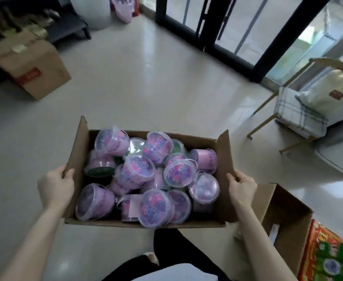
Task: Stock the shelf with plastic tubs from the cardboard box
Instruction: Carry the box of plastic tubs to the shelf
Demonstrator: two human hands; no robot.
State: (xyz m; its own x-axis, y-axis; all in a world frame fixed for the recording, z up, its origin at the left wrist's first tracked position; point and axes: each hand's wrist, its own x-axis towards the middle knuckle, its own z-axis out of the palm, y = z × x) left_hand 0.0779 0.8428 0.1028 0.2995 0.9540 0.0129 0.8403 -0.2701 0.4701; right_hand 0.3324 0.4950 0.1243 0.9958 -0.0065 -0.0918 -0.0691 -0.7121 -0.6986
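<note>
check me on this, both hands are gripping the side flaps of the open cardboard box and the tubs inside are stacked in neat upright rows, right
Not quite. The head view shows the left hand and right hand gripping the side flaps of the open cardboard box, but the tubs are not in neat upright rows. They lie in a loose jumble, tipped at all angles and piled on one another.

Both bare forearms reach forward (spread well apart). The left hand (55,186) curls its fingers (68,173) over an edge at left; the right hand (242,188) clamps likewise at right, thumb on top.
</note>
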